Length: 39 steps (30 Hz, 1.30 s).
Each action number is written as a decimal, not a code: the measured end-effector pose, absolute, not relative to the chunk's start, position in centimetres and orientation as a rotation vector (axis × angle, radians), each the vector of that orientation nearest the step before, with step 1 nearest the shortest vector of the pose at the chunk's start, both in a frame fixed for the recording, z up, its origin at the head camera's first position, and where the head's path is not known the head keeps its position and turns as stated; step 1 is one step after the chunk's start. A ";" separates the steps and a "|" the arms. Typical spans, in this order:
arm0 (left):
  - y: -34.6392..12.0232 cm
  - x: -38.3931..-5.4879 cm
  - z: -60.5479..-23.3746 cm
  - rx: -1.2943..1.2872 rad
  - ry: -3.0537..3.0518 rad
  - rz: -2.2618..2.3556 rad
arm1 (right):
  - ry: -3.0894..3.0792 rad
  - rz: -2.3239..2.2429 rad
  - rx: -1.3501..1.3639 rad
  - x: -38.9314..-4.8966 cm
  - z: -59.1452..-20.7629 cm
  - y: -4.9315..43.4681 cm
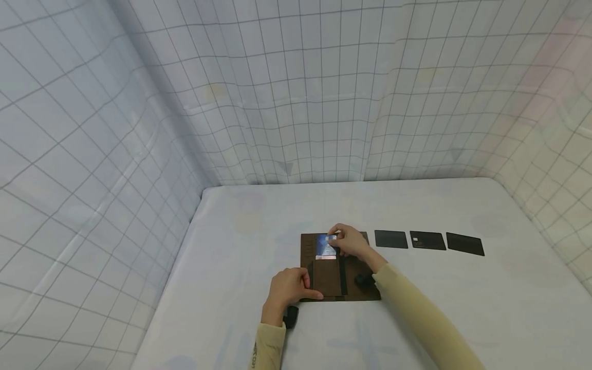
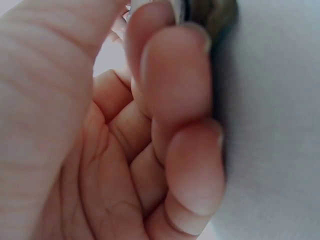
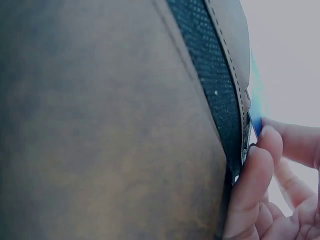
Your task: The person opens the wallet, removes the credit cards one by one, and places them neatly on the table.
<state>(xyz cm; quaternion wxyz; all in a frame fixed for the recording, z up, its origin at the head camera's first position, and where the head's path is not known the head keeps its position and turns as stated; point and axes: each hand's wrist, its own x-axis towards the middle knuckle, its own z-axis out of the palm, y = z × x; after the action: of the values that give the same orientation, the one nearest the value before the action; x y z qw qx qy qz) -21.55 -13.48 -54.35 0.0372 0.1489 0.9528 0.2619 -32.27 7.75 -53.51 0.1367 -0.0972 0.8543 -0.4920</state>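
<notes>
So the blue card [image 1: 325,246] is sitting upright on my open brown leather wallet [image 1: 307,244], up near the top edge, its lower end at the top of a pocket panel; can't tell if any of it is tucked in. My right hand [image 1: 350,242] is pinching the card along its right side, fingertips bunched together. My left hand [image 1: 288,287] holds the wallet's lower-left corner, thumb stretched over the leather and the other fingers curled at the edge. A black strip [image 1: 343,277] runs down just right of that panel. Just right of the wallet there's a row of three dark cards [image 1: 427,240], the middle one showing a chip. Everything's on a white-covered table [image 1: 222,246], with grid-patterned cloth [image 1: 300,103] hanging around it.
</notes>
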 end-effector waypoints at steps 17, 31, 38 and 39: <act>-13.5 -21.5 -54.1 0.451 2.933 0.804 | 2.502 -1.540 -0.291 -32.1 -53.1 8.4; -13.5 -21.5 -54.3 0.438 2.925 0.811 | 2.520 -1.558 -0.258 -32.3 -53.0 9.2; -13.5 -21.4 -54.2 0.435 2.922 0.814 | 2.571 -1.552 -0.204 -32.1 -52.8 9.4; -13.5 -21.4 -54.2 0.433 2.922 0.817 | 2.572 -1.549 -0.201 -32.1 -52.9 9.5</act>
<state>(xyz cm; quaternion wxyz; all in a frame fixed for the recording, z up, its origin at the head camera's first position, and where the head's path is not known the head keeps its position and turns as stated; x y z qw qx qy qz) -21.44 -13.45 -54.23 0.0384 0.1413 0.9527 0.2663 -32.11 9.52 -52.86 0.0660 -0.0667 0.8529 -0.5135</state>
